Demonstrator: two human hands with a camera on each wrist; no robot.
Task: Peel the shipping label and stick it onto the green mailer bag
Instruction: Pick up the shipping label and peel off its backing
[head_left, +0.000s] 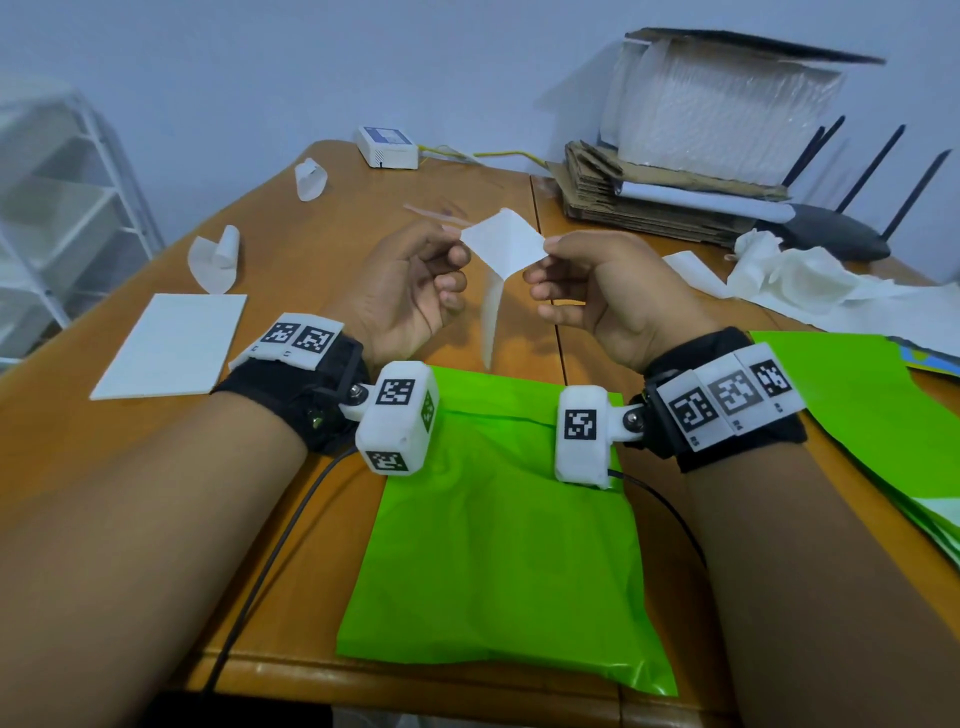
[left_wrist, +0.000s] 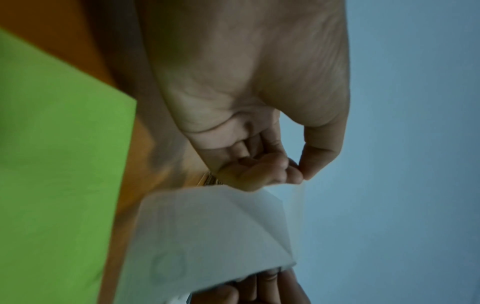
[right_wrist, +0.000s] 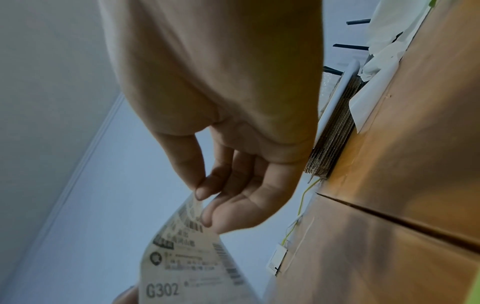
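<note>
Both hands hover above the table with the white shipping label (head_left: 501, 247) stretched between them. My left hand (head_left: 457, 260) pinches its left corner and my right hand (head_left: 545, 249) pinches the right corner. A thin strip (head_left: 491, 322) hangs down from the middle. In the right wrist view, thumb and forefinger of the right hand (right_wrist: 201, 197) nip the printed label (right_wrist: 187, 257), marked G302. In the left wrist view, the left hand (left_wrist: 302, 174) nips a thin translucent sheet (left_wrist: 296, 205) splitting off from the white label (left_wrist: 207, 226). The green mailer bag (head_left: 498, 545) lies flat under my wrists.
A stack of white sheets (head_left: 171, 343) and curled backing scraps (head_left: 215, 257) lie at the left. A white box (head_left: 387, 147), folded cardboard (head_left: 649, 202), a router (head_left: 831, 234) and crumpled paper (head_left: 789, 275) fill the back. More green mailers (head_left: 857, 405) lie at the right.
</note>
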